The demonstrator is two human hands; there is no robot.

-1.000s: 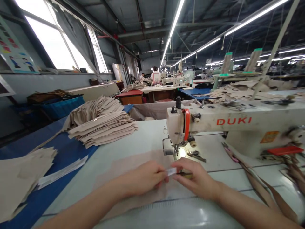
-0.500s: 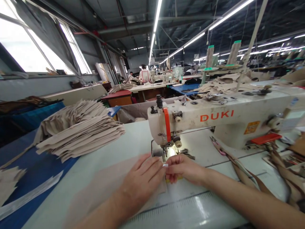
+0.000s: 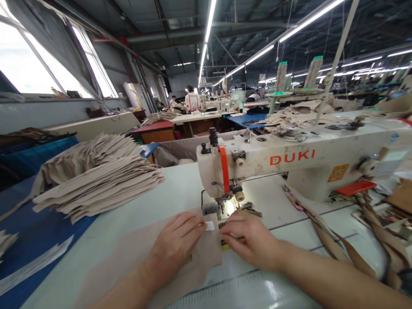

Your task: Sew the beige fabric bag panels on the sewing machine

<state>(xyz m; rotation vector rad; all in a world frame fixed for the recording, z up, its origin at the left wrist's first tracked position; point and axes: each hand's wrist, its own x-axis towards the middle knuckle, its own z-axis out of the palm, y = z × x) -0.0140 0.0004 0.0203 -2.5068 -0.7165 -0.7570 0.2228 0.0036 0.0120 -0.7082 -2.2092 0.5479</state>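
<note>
A beige fabric piece (image 3: 210, 253) lies on the sewing table in front of the needle area of the sewing machine (image 3: 222, 199). My left hand (image 3: 175, 240) rests over it, fingers together and bent, their tips closed at the left end of a small white label (image 3: 210, 225). The thumb is hidden. Just right of the fabric's edge is my right hand (image 3: 249, 236), its fingers curled in a pinch. What sits between those fingers is too small to make out. A yellow strip (image 3: 226, 246) shows under them.
A tall stack of beige cut pieces (image 3: 103, 171) stands at the left, on the table and a blue surface (image 3: 19, 244). Right of the machine head lie pink-handled snips (image 3: 296, 204) and brown fabric strips (image 3: 331, 240). Thread cones (image 3: 281, 79) rise behind.
Both hands were together at the needle area. My left hand has drawn back left and nearer me, the fabric with it, uncovering the white label. My right hand is now apart from the label.
</note>
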